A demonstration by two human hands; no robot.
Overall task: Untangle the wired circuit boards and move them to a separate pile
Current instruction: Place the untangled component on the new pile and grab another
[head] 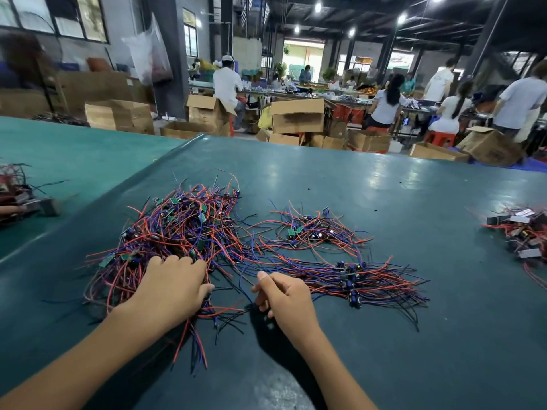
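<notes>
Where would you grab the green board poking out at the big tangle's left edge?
Probably pinch the green board itself by its long edges, coming from the left: it lies at the tangle's outer rim, with bare table beside it.

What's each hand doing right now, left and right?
Left hand: fingers curled into the tangled pile, gripping its wires.
Right hand: fingers curled, apparently pinching a blue wire beside the pile.

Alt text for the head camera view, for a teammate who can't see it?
A person's left hand grips the near edge of a tangled pile of wired circuit boards on a green table; the right hand curls over loose wire ends beside it, grip unclear. A smaller pile and a straightened bundle lie to the right.
</notes>
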